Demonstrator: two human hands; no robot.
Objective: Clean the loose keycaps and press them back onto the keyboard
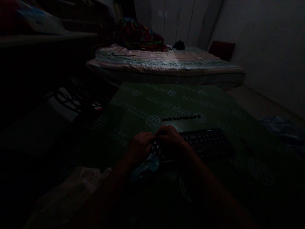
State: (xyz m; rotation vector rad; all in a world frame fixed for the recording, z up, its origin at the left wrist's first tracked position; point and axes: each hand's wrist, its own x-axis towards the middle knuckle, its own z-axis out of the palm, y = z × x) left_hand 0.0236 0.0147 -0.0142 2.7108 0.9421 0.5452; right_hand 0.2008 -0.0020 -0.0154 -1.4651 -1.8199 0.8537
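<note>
A black keyboard [207,141] lies on the green table, and both hands meet over its left part. Pale spots [156,149] show between my hands where keycaps seem to be off. My left hand [141,143] is closed at the keyboard's left end, with a blue cloth [146,167] hanging out below its palm. Fingers bent and pressed together, my right hand [169,135] touches the upper left of the keyboard beside the left fingertips. Whatever is between its fingers is hidden in the dark. Beyond the keyboard, several black keycaps [181,117] stand in a line.
The green printed table [133,105] reaches towards a bed [171,62] with a dark red patterned blanket [143,36]. At the lower left is a pale crumpled cloth [83,181]. A desk or shelf [78,35] stands on the left, a pale wall [267,47] on the right.
</note>
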